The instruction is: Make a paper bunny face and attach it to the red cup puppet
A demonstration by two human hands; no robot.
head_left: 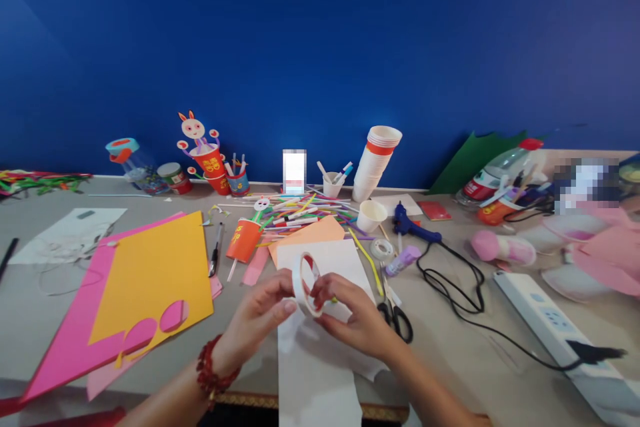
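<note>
A roll of white tape (299, 283) is held upright above the table's front edge. My left hand (263, 313) grips its left side, thumb toward me. My right hand (353, 313) has its fingers curled at the ring's right side, partly inside it. Beneath both hands lies a long sheet of white paper (317, 373), reaching over the table edge. Black-handled scissors (397, 317) rest just right of my right hand. Beyond them are a purple glue stick (404, 260) and a smaller tape roll (383, 249).
Yellow card (155, 273) and pink card (65, 347) cover the left side. Coloured sticks (300, 213) are heaped behind, near an orange cup (244, 240) and a tall cup stack (376, 163). A blue glue gun (417, 227) trails its cord to a power strip (550, 320).
</note>
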